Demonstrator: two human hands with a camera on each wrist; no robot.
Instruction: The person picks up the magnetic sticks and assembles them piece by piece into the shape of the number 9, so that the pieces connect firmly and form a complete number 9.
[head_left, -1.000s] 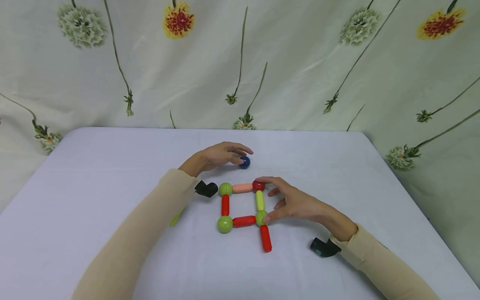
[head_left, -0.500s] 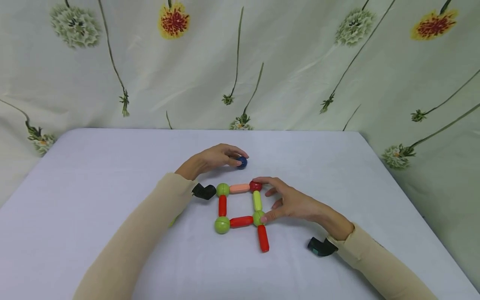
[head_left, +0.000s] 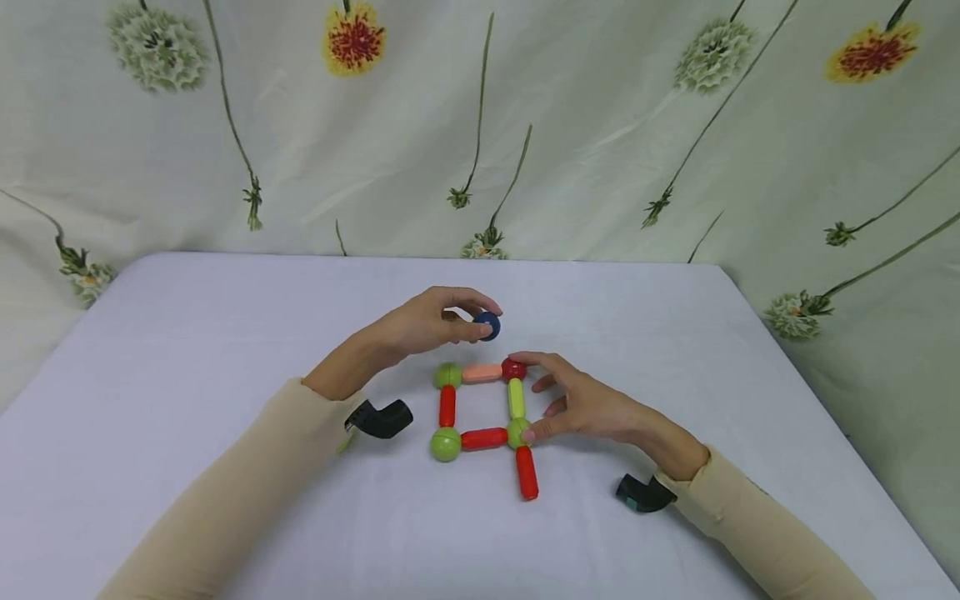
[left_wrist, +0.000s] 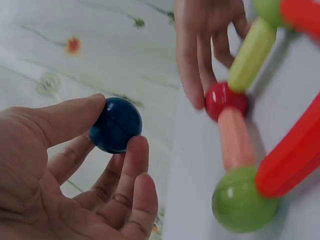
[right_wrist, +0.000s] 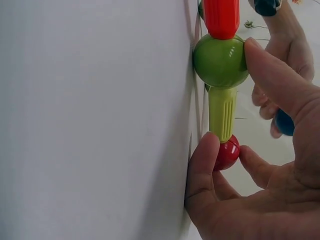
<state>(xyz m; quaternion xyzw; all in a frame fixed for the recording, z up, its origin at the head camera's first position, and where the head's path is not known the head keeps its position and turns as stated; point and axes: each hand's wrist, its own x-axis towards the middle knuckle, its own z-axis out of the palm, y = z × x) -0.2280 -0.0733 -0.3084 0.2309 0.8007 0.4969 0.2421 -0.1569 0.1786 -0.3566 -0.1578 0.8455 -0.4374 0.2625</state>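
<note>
My left hand (head_left: 438,317) pinches a blue ball (left_wrist: 117,122) between thumb and fingertips, held just beyond a toy square of balls and rods. Green balls (head_left: 446,444) form three corners of that square; a red ball (head_left: 513,368) makes the far right one. Red rods (head_left: 483,438), a pink rod (head_left: 482,372) and a yellow rod (head_left: 516,398) join them. Another red rod (head_left: 527,473) juts toward me from the near right corner. With its thumb on the near right green ball (right_wrist: 220,60) and fingers at the red ball, my right hand (head_left: 581,404) holds the square's right side.
A yellow-green piece (head_left: 345,442) shows partly from behind the left sleeve (head_left: 247,483). Black wrist cameras (head_left: 382,418) sit at both cuffs. The table (head_left: 675,333) has a white cover, and a flower-printed cloth (head_left: 585,125) hangs behind its far edge.
The left fingers have closed round the blue ball, which now appears raised from the table. The left forearm has shifted left and nearer to me. My right hand stays at the square's right side.
</note>
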